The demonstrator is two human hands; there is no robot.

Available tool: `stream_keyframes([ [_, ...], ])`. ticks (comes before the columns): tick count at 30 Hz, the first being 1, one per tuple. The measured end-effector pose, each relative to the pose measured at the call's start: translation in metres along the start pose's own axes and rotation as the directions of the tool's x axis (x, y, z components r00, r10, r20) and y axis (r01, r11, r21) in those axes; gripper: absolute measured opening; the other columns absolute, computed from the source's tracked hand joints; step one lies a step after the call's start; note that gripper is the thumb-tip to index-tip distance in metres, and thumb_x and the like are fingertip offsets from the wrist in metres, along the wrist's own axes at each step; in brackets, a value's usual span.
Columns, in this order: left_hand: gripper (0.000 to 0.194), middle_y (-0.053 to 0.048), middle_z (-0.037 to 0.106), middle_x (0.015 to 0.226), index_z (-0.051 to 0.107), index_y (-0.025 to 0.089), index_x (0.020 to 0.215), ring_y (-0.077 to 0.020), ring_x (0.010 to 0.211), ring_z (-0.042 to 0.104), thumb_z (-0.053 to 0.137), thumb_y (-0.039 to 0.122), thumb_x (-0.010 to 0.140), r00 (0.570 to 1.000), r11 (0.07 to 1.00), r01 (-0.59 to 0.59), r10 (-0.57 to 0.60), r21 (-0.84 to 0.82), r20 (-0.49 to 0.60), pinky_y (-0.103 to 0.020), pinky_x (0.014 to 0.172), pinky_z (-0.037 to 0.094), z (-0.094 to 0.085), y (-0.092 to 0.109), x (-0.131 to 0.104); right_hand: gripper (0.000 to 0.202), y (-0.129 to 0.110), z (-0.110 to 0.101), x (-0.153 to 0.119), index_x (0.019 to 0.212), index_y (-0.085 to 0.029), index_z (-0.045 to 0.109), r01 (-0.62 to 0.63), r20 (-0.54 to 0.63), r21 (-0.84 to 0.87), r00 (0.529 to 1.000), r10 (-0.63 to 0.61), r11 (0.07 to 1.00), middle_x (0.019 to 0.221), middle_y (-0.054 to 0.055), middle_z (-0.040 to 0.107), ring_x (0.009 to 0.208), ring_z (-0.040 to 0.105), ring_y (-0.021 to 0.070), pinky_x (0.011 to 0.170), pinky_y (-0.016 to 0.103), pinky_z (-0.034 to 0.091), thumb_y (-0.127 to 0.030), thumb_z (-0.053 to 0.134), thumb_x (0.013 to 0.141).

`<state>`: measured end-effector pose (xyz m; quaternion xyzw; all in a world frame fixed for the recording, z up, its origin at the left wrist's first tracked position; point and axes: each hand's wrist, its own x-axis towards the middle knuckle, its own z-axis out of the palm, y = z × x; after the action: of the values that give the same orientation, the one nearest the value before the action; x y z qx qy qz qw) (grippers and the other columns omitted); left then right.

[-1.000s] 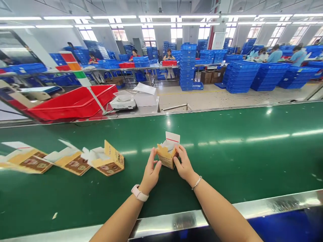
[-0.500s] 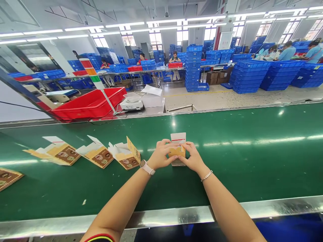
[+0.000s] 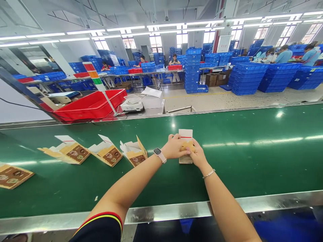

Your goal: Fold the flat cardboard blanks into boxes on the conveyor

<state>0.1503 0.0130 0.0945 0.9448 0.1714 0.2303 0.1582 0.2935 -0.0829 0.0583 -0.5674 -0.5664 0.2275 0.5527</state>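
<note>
Yellow cardboard box [image 3: 185,160], grasped by the fingers of left hand [image 3: 174,147] and right hand [image 3: 198,155], probably needs even, gentle pressure so its corners stay square.

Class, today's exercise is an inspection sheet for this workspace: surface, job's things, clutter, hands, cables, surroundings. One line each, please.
Surface: green belt with a shiny metal edge.
Job's things: box between the hands, white flap standing up behind; to its left, three open boxes and a fourth cut off by the picture edge.
Clutter: small pale scrap near the front.
Hands: left hand and right hand both hold the box's upper part.
Cables: thin dark cable at far left; its ends cannot be made out.
Surroundings: red bin, scale, blue crates, co-workers.
</note>
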Motion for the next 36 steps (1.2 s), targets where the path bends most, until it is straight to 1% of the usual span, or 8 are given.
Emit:
stream_keyframes([
  [4, 0.039, -0.014, 0.064, 0.122, 0.061, 0.019, 0.113, -0.0289, 0.117, 0.054, 0.051, 0.044, 0.085, 0.976, 0.997, 0.017, -0.034, -0.079, -0.215, -0.047, 0.097, 0.035, 0.030, -0.005, -0.014, 0.055, 0.002, -0.004, -0.002, 0.101, -0.017, 0.069, -0.058, -0.097, 0.139, 0.993, 0.072, 0.989, 0.125, 0.013, 0.059, 0.105, 0.062, 0.0245, 0.094, 0.037, 0.048, -0.065, 0.058, 0.076],
  [10, 0.020, -0.012, 0.069, 0.110, 0.067, 0.021, 0.089, -0.0313, 0.126, 0.049, 0.051, 0.033, 0.087, 0.977, 0.985, 0.039, -0.074, -0.169, -0.202, -0.050, 0.096, 0.033, 0.058, 0.008, -0.021, 0.047, 0.004, -0.009, -0.009, 0.072, -0.017, 0.065, -0.109, -0.192, 0.166, 0.971, 0.140, 0.980, 0.123, 0.012, 0.059, 0.110, 0.059, 0.0228, 0.099, 0.036, 0.045, -0.064, 0.057, 0.075],
  [13, 0.022, -0.010, 0.070, 0.096, 0.061, 0.020, 0.072, -0.0256, 0.108, 0.059, 0.050, 0.030, 0.087, 0.933, 0.907, 0.122, -0.243, -0.402, -0.264, -0.045, 0.093, 0.041, 0.063, 0.017, -0.006, 0.035, 0.005, -0.010, -0.007, 0.063, -0.019, 0.052, -0.228, -0.371, 0.215, 0.880, 0.295, 0.950, 0.113, 0.012, 0.061, 0.102, 0.061, 0.0233, 0.092, 0.037, 0.049, -0.050, 0.068, 0.066],
  [15, 0.008, -0.009, 0.067, 0.099, 0.059, 0.019, 0.077, -0.0230, 0.102, 0.061, 0.059, 0.026, 0.081, 0.833, 0.786, 0.246, -0.471, -0.568, -0.291, -0.042, 0.091, 0.045, 0.063, 0.023, 0.008, 0.030, 0.006, -0.011, -0.004, 0.073, -0.021, 0.049, -0.312, -0.424, 0.320, 0.798, 0.429, 0.895, 0.103, 0.010, 0.061, 0.095, 0.062, 0.0222, 0.085, 0.037, 0.052, -0.039, 0.070, 0.061],
  [18, 0.025, -0.010, 0.065, 0.106, 0.060, 0.017, 0.096, -0.0226, 0.100, 0.061, 0.067, 0.019, 0.073, 0.739, 0.439, 0.430, -0.673, -0.789, 0.029, -0.041, 0.091, 0.047, 0.059, 0.031, 0.026, 0.036, 0.008, -0.012, -0.002, 0.088, -0.022, 0.045, -0.368, -0.430, 0.425, 0.722, 0.542, 0.827, 0.096, 0.006, 0.060, 0.089, 0.062, 0.0203, 0.080, 0.035, 0.054, -0.028, 0.067, 0.060],
  [22, 0.019, -0.010, 0.070, 0.098, 0.064, 0.014, 0.094, -0.0212, 0.090, 0.066, 0.060, 0.010, 0.076, 0.719, 0.097, 0.580, -0.527, -0.809, 0.453, -0.040, 0.089, 0.049, 0.055, 0.040, 0.043, 0.035, 0.008, -0.017, -0.003, 0.092, -0.022, 0.046, -0.392, -0.409, 0.462, 0.702, 0.583, 0.796, 0.091, 0.004, 0.061, 0.081, 0.064, 0.0187, 0.070, 0.031, 0.056, -0.020, 0.063, 0.061],
  [31, 0.029, -0.015, 0.065, 0.114, 0.058, 0.013, 0.105, -0.0209, 0.098, 0.063, 0.065, 0.015, 0.077, 0.729, 0.155, 0.509, -0.601, -0.847, 0.328, -0.036, 0.089, 0.049, 0.052, 0.061, 0.048, 0.033, 0.007, -0.042, -0.010, 0.094, -0.022, 0.048, -0.394, -0.463, 0.491, 0.637, 0.616, 0.777, 0.090, 0.004, 0.062, 0.081, 0.063, 0.0197, 0.068, 0.031, 0.055, -0.030, 0.065, 0.066],
  [36, 0.019, -0.010, 0.068, 0.102, 0.062, 0.018, 0.096, -0.0207, 0.097, 0.063, 0.062, 0.026, 0.079, 0.851, 0.624, 0.214, -0.496, -0.752, -0.169, -0.034, 0.083, 0.050, 0.027, 0.064, -0.014, 0.044, 0.007, -0.046, -0.039, 0.111, -0.019, 0.046, -0.213, -0.797, 0.058, 0.578, 0.174, 0.975, 0.118, 0.013, 0.052, 0.111, 0.054, 0.0247, 0.090, 0.041, 0.049, -0.046, 0.055, 0.078],
])
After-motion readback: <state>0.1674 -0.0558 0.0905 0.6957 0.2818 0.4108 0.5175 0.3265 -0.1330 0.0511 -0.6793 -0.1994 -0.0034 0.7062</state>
